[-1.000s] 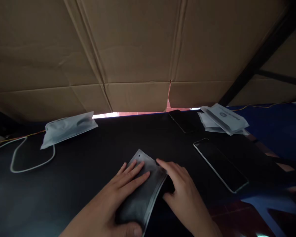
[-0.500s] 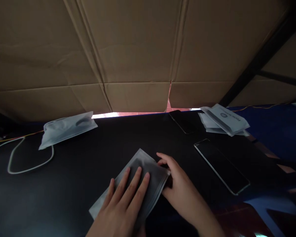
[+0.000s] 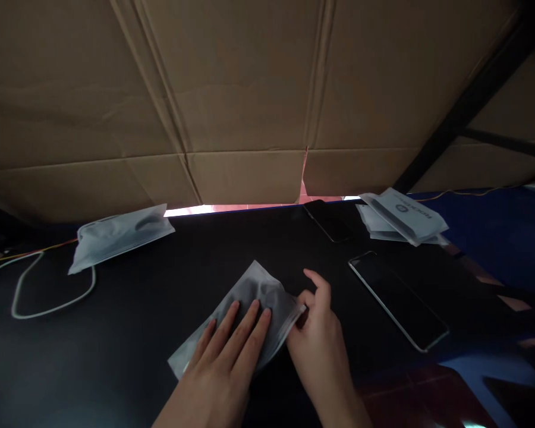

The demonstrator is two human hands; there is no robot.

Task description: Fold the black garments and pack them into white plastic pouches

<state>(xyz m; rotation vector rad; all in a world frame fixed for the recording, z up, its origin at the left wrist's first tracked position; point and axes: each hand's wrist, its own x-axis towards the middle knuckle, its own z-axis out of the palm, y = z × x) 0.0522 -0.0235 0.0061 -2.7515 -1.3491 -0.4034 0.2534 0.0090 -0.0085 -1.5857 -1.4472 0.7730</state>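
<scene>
Thin frosted bag [image 3: 277, 324] lies at the near middle of the dark table [image 3: 116, 345], set aslant, one corner pointing away from the person. Left hand [image 3: 220, 374] palm down across it, fingers a little spread and straight, fingertips on the upper sheet; presses rather than grips. Left thumb out of sight.

Right hand [image 3: 318, 339] at the bag's right corner: index finger raised and crooked clear of the sheet, the other fingers curled in against the edge. Whether the thumb closes on the plastic there — cannot tell, the hand itself hides it. A doubled line, like a seal strip, runs down that right-hand edge; sheet puckers near the corner.

Step in hand, as I judge it: one hand steadying the bag, the other working its edge. Next move would call for the left palm to stay firm, and for the right fingers to follow the strip without creasing the film, which looks limp enough to slide or fold.

Round about: pale-edged phone [image 3: 403, 303] lying to the right, a second dark phone [image 3: 329, 221] farther back, printed pouches [image 3: 412, 217] stacked beyond — another filled-looking bag [image 3: 122, 235] at far left, near a white cord [image 3: 24, 318].
</scene>
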